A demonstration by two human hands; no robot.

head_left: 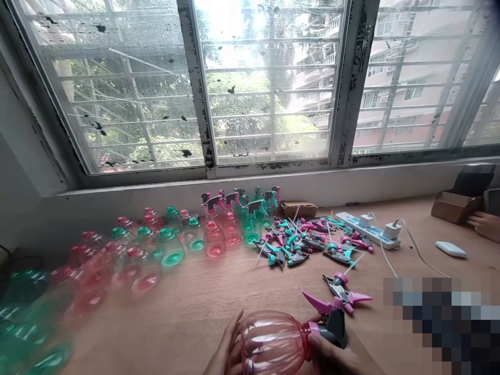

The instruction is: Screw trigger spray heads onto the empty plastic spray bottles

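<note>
A clear red spray bottle (273, 341) lies on its side in my hands, low in the view. My left hand (230, 349) cups its base, fingers curled round it. At the neck, my right hand (332, 355) grips the pink collar of a black-and-pink trigger sprayer (333, 325), which sits on the bottle's mouth; how tightly it is screwed on does not show. Just beyond my right hand lies a loose pink-and-grey sprayer head (344, 292). Farther back is a heap of pink and green sprayer heads (300, 242), some with thin tubes sticking up.
Open-topped red bottles (146, 273) and green bottles (172, 250) stand on the left. Several bottles with sprayers (253, 221) stand by the window wall. A power strip (367, 229), a white mouse-shaped object (450, 249) and a cardboard box (457, 208) beside another person's hand (484, 224) are right.
</note>
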